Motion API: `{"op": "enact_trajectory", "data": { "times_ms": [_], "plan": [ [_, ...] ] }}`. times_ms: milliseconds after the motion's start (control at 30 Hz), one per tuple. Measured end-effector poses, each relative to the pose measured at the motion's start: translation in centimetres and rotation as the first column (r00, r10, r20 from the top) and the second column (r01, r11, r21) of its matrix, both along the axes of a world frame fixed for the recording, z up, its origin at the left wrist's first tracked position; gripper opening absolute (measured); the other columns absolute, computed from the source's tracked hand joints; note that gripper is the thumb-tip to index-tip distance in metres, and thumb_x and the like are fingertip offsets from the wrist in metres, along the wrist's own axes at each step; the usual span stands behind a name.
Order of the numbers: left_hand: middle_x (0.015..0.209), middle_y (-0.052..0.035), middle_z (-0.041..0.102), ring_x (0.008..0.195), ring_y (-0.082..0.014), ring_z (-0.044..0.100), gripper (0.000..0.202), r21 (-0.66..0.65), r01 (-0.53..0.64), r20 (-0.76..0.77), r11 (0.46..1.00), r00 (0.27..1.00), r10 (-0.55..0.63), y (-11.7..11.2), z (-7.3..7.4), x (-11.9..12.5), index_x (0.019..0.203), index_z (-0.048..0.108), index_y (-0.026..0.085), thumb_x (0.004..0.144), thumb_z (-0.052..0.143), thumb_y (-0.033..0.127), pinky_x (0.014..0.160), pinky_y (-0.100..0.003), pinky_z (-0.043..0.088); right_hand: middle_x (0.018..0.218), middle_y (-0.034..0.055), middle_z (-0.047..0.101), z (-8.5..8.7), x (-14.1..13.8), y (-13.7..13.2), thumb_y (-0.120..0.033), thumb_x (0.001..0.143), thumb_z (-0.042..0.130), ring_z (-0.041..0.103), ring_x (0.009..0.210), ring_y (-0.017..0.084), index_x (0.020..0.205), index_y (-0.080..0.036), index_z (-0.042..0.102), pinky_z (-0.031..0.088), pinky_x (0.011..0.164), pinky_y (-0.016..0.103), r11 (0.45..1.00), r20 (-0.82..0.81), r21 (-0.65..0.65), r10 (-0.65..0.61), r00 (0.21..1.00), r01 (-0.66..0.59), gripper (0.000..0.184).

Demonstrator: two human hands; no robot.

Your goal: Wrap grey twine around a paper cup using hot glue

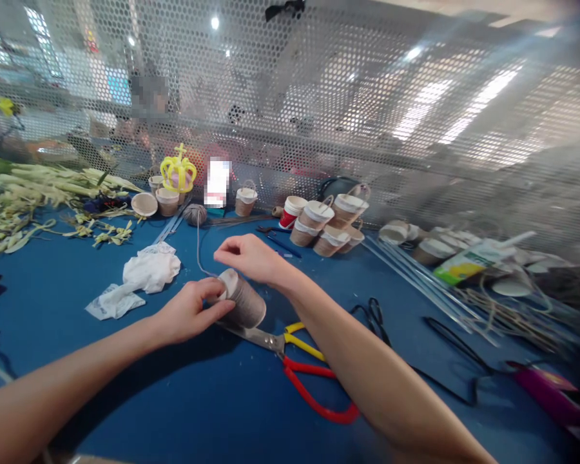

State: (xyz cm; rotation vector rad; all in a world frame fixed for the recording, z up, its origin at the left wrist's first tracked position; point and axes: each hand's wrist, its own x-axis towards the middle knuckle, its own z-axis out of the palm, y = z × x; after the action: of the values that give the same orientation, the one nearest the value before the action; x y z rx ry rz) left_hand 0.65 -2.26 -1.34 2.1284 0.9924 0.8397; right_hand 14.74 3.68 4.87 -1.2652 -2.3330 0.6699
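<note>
My left hand (191,312) grips the base end of a paper cup (245,303) lying tilted on its side, its wall wound with grey-brown yarn. A strand of yarn (199,248) runs from the cup back to a grey yarn ball (195,214). Just above the cup, my right hand (249,258) is closed with its fingertips pinched together; whatever they hold, if anything, is too small to make out. Under and beside the cup lie large scissors (270,340) with one yellow and one red handle, partly hidden by my right forearm.
Wrapped cups with handles (314,222) stand behind on the blue table (183,399). A crumpled white plastic bag (149,267) lies left, near pale husks (43,187). Clear sticks (430,290) and black wire (454,341) lie right. A phone (217,183) leans against the perforated metal screen (251,84).
</note>
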Motion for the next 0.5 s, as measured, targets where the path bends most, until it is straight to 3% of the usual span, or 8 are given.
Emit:
{"op": "enact_trajectory", "data": {
  "times_ms": [133,233,333,400,500],
  "plan": [
    [0.064,0.0020,0.044,0.062,-0.0109,0.043,0.026,-0.030,-0.002,-0.012,1.000,1.000,0.002,0.1,-0.1,0.0,0.061,0.045,0.015,0.083,0.042,0.030,0.059,-0.022,0.035,0.077,0.0061,0.064,0.4,4.3,1.4,-0.029,0.085,0.037,0.055,0.061,0.010,0.083,-0.012,0.060,0.040,0.054,0.021,0.963,0.056,0.080,-0.262,0.964,0.257,0.029],
    [0.067,0.0011,0.048,0.065,-0.0119,0.045,0.026,-0.073,-0.003,-0.025,0.997,1.000,0.001,0.2,-0.1,0.0,0.065,0.049,0.014,0.083,0.042,0.032,0.060,-0.022,0.036,0.073,0.0102,0.064,-0.4,7.8,1.9,-0.029,0.084,0.038,0.057,0.062,0.016,0.076,-0.011,0.060,0.039,0.056,0.026,0.890,0.156,0.146,-0.451,0.879,0.431,0.030],
    [0.068,0.0006,0.052,0.065,-0.0125,0.047,0.027,-0.103,-0.018,-0.047,0.995,0.999,0.013,0.2,-0.2,-0.1,0.069,0.053,0.014,0.082,0.043,0.035,0.060,-0.022,0.037,0.062,0.0083,0.062,-2.4,9.4,2.1,-0.031,0.076,0.053,0.059,0.066,0.021,0.060,-0.014,0.059,0.040,0.058,0.029,0.874,0.296,0.109,-0.483,0.824,0.473,0.025],
    [0.070,0.0000,0.054,0.066,-0.0130,0.048,0.026,-0.108,-0.029,-0.057,0.994,0.998,0.023,0.2,-0.3,-0.1,0.072,0.055,0.013,0.080,0.046,0.036,0.061,-0.022,0.038,0.064,0.0080,0.062,-3.9,9.4,2.3,-0.033,0.072,0.060,0.059,0.069,0.022,0.059,-0.014,0.060,0.043,0.062,0.030,0.878,0.368,0.053,-0.461,0.808,0.476,0.023],
    [0.073,-0.0007,0.058,0.068,-0.0140,0.050,0.022,-0.108,-0.047,-0.064,0.993,0.997,0.040,0.2,-0.2,0.0,0.077,0.057,0.013,0.075,0.053,0.035,0.063,-0.023,0.040,0.096,0.0082,0.060,-5.3,8.9,2.9,-0.032,0.079,0.055,0.057,0.085,0.020,0.092,-0.013,0.060,0.046,0.073,0.035,0.866,0.411,-0.013,-0.451,0.792,0.500,0.023]
  ]
}}
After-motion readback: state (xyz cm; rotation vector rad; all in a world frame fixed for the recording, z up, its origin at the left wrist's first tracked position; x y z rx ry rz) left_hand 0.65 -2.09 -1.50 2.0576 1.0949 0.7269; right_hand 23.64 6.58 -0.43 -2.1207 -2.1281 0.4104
